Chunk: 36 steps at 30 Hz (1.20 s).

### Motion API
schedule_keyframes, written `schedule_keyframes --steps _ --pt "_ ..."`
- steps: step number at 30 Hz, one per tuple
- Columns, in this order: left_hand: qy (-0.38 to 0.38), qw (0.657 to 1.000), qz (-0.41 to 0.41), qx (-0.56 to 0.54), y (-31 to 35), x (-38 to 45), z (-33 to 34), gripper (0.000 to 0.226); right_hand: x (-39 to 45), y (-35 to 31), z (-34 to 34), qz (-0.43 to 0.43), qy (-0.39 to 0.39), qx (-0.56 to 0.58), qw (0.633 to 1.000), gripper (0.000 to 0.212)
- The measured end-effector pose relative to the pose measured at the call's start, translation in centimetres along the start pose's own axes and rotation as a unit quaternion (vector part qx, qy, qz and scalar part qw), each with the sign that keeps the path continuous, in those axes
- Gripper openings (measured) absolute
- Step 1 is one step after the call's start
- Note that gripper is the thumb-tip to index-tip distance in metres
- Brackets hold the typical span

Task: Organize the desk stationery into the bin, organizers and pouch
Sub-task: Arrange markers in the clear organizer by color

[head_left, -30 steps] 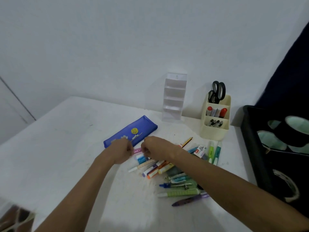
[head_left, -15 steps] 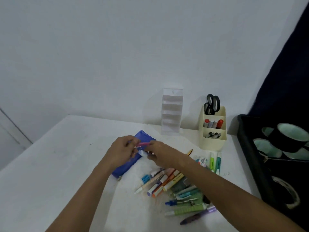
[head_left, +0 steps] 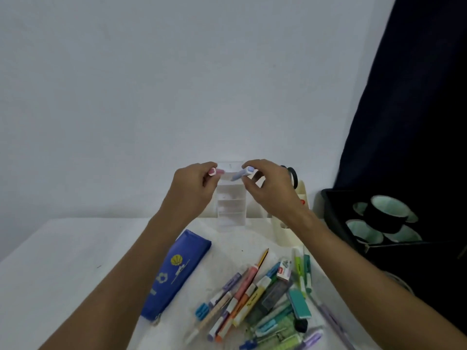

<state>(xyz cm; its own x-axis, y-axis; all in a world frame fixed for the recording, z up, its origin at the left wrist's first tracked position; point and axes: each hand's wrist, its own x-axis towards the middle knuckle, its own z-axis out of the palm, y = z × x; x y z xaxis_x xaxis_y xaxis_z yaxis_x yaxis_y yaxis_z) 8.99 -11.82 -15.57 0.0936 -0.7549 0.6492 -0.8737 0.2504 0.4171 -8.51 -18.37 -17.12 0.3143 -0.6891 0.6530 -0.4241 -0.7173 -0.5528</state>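
Note:
Both hands are raised in front of the clear tiered organizer point(head_left: 231, 210). My left hand point(head_left: 193, 190) pinches a small pink marker point(head_left: 216, 171) at its fingertips. My right hand point(head_left: 270, 190) pinches a pale blue marker point(head_left: 243, 173), tilted down to the left. The two markers are a short gap apart. Below, a blue zip pouch point(head_left: 174, 276) lies on the white desk point(head_left: 63, 274). A heap of pens and highlighters point(head_left: 262, 299) lies to its right. My right hand partly hides the cream pen holder point(head_left: 290, 236) with black scissors point(head_left: 292, 176).
A black bin point(head_left: 336, 213) holding rolls of black tape point(head_left: 386, 215) stands at the right edge of the desk. A dark curtain point(head_left: 417, 97) hangs behind it. The white wall runs right behind the organizers.
Both hands rose from just above the pouch to the top of the clear organizer. The pink and blue markers, held close together before, are now held apart, one in each hand.

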Motion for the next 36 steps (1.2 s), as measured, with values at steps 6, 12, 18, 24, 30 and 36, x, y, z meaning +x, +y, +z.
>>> schedule_keyframes --steps 6,12,18,24,30,36 --pt "-0.082 0.997 -0.004 0.012 -3.0 1.9 3.2 0.028 0.5 2.8 3.2 0.007 -0.037 -0.049 0.998 0.019" --pt "-0.105 0.993 -0.058 0.017 -4.7 3.3 5.0 0.016 2.1 4.1 6.5 0.037 -0.077 -0.058 0.995 0.016" --pt "-0.155 0.985 -0.059 0.055 -4.9 3.7 6.1 0.028 3.6 4.8 8.3 0.039 -0.120 -0.068 0.990 0.019" --pt "-0.140 0.988 -0.032 0.058 -5.6 3.5 6.7 0.023 3.7 5.4 8.7 0.026 -0.125 -0.067 0.990 0.025" --pt "-0.131 0.989 -0.022 0.069 -6.0 3.6 6.9 0.025 3.6 5.6 8.7 0.018 -0.120 -0.055 0.991 0.022" --pt "-0.129 0.989 -0.025 0.069 -6.8 3.7 7.3 0.023 3.6 5.8 8.8 0.006 -0.118 -0.055 0.992 0.022"
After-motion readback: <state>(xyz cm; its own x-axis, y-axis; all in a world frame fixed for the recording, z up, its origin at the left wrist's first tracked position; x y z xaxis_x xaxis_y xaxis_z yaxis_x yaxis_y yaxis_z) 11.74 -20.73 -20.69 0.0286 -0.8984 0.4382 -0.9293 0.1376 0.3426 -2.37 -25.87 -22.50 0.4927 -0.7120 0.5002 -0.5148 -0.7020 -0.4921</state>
